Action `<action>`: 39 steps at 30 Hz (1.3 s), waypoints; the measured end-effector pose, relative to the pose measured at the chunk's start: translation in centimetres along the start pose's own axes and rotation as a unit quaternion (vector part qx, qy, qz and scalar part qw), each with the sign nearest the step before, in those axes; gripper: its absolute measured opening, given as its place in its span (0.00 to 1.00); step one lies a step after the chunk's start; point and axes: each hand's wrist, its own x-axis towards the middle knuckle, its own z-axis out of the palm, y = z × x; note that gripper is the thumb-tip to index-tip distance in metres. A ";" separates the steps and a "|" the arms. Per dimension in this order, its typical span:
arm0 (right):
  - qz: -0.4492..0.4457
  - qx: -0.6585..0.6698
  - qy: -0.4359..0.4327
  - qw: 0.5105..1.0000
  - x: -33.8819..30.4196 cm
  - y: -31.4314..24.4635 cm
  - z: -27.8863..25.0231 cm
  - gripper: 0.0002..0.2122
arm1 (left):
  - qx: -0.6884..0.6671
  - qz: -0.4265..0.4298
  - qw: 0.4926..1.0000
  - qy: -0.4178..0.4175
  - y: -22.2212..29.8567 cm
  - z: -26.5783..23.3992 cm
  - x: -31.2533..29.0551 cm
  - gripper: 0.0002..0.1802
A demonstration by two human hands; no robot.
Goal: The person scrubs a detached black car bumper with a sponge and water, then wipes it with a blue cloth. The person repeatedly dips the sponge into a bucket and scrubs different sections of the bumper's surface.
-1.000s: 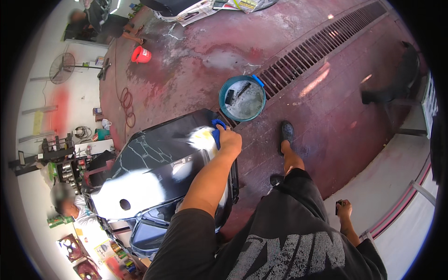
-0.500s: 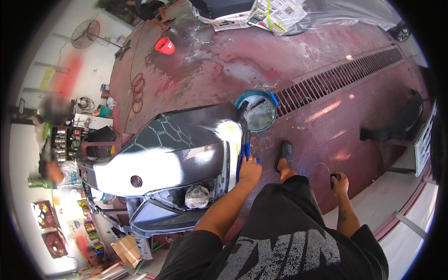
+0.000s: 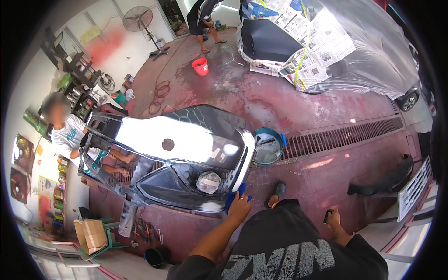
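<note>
A large car bumper [image 3: 223, 150], dark grey with bright white areas, lies raised in front of me to the left. My left hand [image 3: 239, 208] grips a bunched blue cloth [image 3: 230, 201] at the bumper's near right corner. A ring shows on one of its fingers. Away from the bumper, out to the right, my right hand [image 3: 333, 218] is closed round a small dark object [image 3: 326, 216]; its kind is too small to make out. A round plastic-wrapped piece [image 3: 208, 182] sits in the bumper's opening.
Beyond the bumper's right end stands a teal bucket [image 3: 269, 161] of cloudy water, beside a floor grate [image 3: 345, 135]. A person [image 3: 70, 135] is at the bumper's left end. Further off are a red bucket [image 3: 200, 68], another person [image 3: 201, 21] and a covered car [image 3: 373, 51].
My view has swung, bringing more of the covered car and both people into sight. My left hand with the cloth has moved along the bumper's right edge to its near corner.
</note>
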 end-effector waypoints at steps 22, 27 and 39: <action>-0.198 0.003 0.037 0.979 16.8 0.9 -2.0 0.18 | -0.081 -0.559 0.771 -0.292 11.1 -1.9 -18.9 0.27; -0.249 0.061 0.076 0.964 23.5 4.5 -6.4 0.19 | -0.131 -0.836 0.525 -0.090 17.5 -5.5 -20.2 0.29; 0.033 0.062 -0.041 0.997 37.3 30.8 -11.0 0.19 | -0.133 -0.926 0.262 0.238 27.0 -18.3 -13.9 0.32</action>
